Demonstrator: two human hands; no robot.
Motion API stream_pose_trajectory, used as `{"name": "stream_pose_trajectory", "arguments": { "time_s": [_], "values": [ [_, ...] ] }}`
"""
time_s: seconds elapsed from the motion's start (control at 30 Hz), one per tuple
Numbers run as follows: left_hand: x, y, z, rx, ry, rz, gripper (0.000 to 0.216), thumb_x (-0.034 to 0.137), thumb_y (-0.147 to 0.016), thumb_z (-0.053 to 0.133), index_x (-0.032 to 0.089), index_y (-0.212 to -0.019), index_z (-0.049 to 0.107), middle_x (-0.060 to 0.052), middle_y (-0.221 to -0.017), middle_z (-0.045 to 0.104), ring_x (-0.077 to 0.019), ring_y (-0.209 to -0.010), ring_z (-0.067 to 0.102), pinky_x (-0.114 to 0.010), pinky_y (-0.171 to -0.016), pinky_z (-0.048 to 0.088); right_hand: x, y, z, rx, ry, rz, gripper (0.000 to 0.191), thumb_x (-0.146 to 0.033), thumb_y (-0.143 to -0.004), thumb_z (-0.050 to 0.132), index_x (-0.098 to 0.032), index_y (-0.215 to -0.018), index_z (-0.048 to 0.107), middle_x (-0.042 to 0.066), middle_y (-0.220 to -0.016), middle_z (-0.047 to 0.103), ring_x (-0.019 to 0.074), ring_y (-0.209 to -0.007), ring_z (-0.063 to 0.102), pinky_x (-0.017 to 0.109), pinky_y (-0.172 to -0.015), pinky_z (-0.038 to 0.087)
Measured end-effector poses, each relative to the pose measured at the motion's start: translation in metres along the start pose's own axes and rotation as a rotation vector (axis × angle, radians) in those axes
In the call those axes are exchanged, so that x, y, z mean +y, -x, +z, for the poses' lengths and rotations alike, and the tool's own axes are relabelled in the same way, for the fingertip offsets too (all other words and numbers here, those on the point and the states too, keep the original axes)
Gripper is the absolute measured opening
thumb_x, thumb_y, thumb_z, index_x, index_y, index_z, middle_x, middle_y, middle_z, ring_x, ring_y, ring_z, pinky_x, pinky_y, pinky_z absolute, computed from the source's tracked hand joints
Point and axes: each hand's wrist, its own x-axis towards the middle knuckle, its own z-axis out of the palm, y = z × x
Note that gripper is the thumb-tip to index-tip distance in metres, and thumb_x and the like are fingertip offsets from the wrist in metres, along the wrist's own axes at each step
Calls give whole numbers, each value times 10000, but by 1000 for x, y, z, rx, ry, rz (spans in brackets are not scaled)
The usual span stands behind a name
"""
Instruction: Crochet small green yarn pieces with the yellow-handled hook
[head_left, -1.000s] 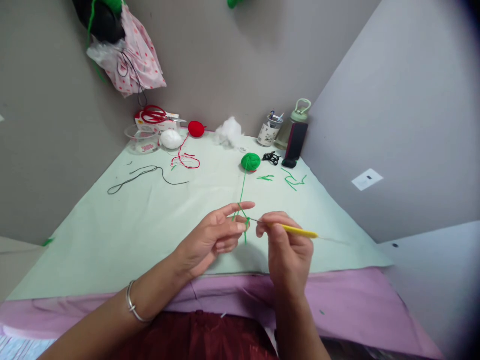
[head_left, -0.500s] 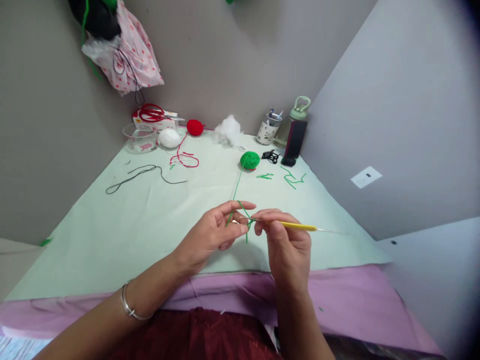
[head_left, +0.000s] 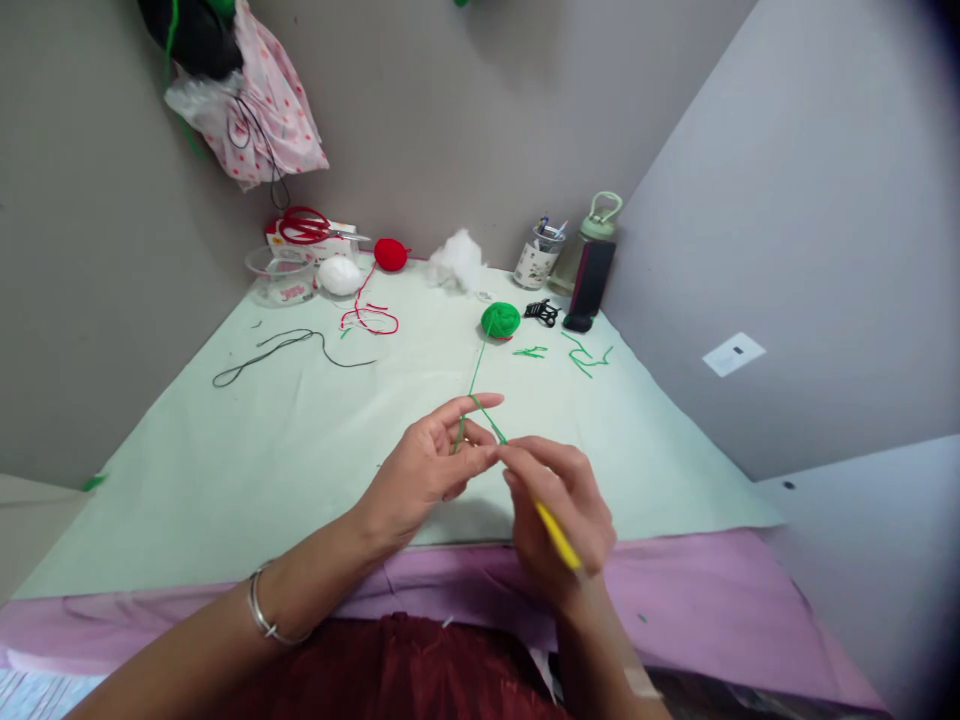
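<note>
Green yarn (head_left: 477, 368) runs from the green yarn ball (head_left: 500, 321) down over the raised index finger of my left hand (head_left: 427, 455). That hand's thumb and other fingers are closed on the yarn near the work. My right hand (head_left: 562, 500) grips a crochet hook (head_left: 557, 536) by its yellow handle, which slants down toward my wrist. The fingertips of both hands meet where the yarn ends, so the hook's tip and any stitches there are hidden.
Behind my hands lie green yarn scraps (head_left: 589, 355), a black cord (head_left: 300, 335), a red yarn ball (head_left: 391, 254), a white yarn ball (head_left: 340, 275) and white stuffing (head_left: 457, 262). Red-handled scissors (head_left: 304, 226) rest on a box. A pen cup (head_left: 537, 258), phone (head_left: 591, 285) and bottle (head_left: 574, 260) stand back right.
My right hand has turned, swinging the crochet hook from nearly level to slanting down toward my wrist. Its fingertips have closed in on my left thumb. My left hand has barely moved.
</note>
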Motion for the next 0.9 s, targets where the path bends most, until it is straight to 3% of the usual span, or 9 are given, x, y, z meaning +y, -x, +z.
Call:
{"name": "stream_pose_trajectory", "arguments": {
  "time_s": [0.1,0.2,0.3,0.43,0.57,0.7,0.9],
  "values": [
    [0,-1,1,-28,141,-108,544,323,-827,853,145,-1305,661,85,-682,474,-9,-471,234,-198,-447,163,1,1,4,67,38,-8,399,-54,-945,655,-279,-1265,736,76,-1104,726,198,-969,719,339,-787,604],
    [2,-3,1,-10,213,-133,452,251,-826,844,117,-1230,691,104,-634,410,-4,-467,189,-189,-446,153,-1,-6,4,135,-256,263,298,-94,-1003,563,-275,-1144,754,25,-909,705,165,-815,679,326,-713,569],
    [2,-3,3,2,192,-89,407,225,-827,837,142,-1202,702,92,-653,458,-1,-459,215,-186,-439,160,-4,-13,4,169,-495,446,246,-153,-1027,545,-266,-1026,764,1,-832,675,142,-723,633,310,-667,533],
    [0,-1,7,0,128,-44,371,248,-834,833,168,-1176,715,45,-784,575,0,-483,291,-187,-436,178,-7,-14,8,134,-495,477,219,-178,-1014,584,-265,-1033,784,19,-921,734,148,-786,661,315,-715,555],
    [-1,0,5,26,91,-11,337,240,-831,825,158,-1143,725,43,-802,566,-6,-507,325,-193,-450,202,-7,-11,8,162,-502,536,204,-198,-1019,584,-253,-986,777,11,-935,742,124,-721,651,299,-688,547],
    [2,0,3,56,83,-9,359,247,-819,829,152,-1146,716,45,-796,569,-7,-492,306,-209,-453,193,-6,-11,5,204,-460,497,197,-194,-1014,586,-238,-968,772,12,-878,721,131,-704,649,307,-672,534],
    [1,0,6,52,77,-8,283,246,-827,799,152,-1090,746,48,-760,534,-16,-490,274,-222,-458,191,-2,-11,4,186,-680,604,207,-246,-1029,579,-234,-940,766,22,-873,709,133,-687,645,306,-655,544]
  ]
}}
